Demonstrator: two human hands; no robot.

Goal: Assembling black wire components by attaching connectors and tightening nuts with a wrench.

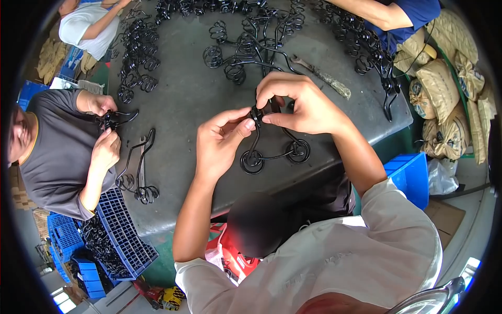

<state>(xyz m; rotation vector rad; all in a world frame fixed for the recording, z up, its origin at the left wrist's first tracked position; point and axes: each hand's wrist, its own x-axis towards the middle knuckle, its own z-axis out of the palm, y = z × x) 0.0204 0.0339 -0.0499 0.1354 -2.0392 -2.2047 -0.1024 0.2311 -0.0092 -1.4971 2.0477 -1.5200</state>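
In the middle of the table I hold a black bent-wire spring [274, 157] with round coils at its near end. My left hand [218, 142] is closed, thumb and forefinger pinching a small dark fitting [256, 114] on the spring's wire. Curled round the same part from the other side is my right hand [308, 108], its thumb close to the left fingertips. The fingers partly hide the far end of the spring. Just beyond my hands lies a heap of similar black springs [251, 49]. An open-end wrench [323, 77] with a wrapped handle rests beside them.
On the left a co-worker in a dark shirt [63, 146] handles another black part; a loose spring [138, 172] lies nearby. Two more people sit at the far corners. Blue crates [123, 230] stand at the lower left, a blue bin [410, 178] and sacks [439, 89] at the right.
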